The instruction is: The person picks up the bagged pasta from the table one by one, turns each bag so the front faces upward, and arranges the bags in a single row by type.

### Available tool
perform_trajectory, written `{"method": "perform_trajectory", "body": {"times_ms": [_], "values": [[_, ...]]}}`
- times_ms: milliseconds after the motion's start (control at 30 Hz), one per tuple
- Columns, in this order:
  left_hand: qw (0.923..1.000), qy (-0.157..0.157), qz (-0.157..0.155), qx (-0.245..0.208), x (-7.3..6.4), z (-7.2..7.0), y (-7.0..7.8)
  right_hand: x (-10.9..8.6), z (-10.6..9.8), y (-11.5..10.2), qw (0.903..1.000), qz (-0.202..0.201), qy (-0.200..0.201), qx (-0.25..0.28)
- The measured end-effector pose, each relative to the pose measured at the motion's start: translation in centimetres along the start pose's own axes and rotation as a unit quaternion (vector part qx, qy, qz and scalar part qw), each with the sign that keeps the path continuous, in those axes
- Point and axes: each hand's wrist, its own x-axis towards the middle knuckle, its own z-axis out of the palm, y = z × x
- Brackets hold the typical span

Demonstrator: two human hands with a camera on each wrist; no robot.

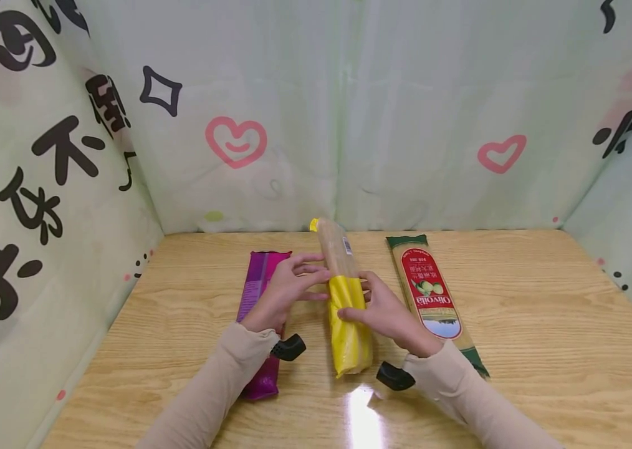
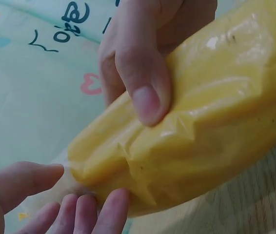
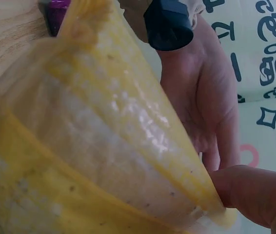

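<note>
A printed curtain backs the wood-grain counter. Over the counter's middle, the yellow packet is held at a tilt between a green-ended packet on the right and a purple packet on the left. It looks fairly light and stiff lengthwise, its pale contents perhaps brittle, the glossy, creased wrapper likely slippery; a broad hold around the middle should suit it. Of the hands, the right grips its side, thumb across the front; the left reaches its other edge, fingers loosely extended, contact unclear. Smallest is a barcode label near its top.
</note>
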Motion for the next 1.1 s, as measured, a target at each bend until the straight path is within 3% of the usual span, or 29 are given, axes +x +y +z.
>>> {"method": "perform_trajectory", "body": {"times_ms": [300, 833, 933, 1100], "values": [[1.0000, -0.001, 0.004, -0.003, 0.1, -0.8, -0.5, -0.1, -0.1, -0.1, 0.9993, 0.001, -0.017, 0.034], [0.9998, -0.016, -0.011, -0.006, 1.1, -1.4, -1.4, -0.2, -0.5, 0.0, 0.9987, -0.012, -0.038, 0.032], [0.9996, -0.024, -0.017, -0.003, 1.2, -1.4, -1.6, -0.2, -0.5, 0.0, 0.9984, -0.014, -0.042, 0.034], [0.9969, -0.069, -0.034, -0.018, 1.3, -1.5, -1.8, -0.1, -0.6, 0.1, 0.9980, -0.024, -0.047, 0.034]]}}
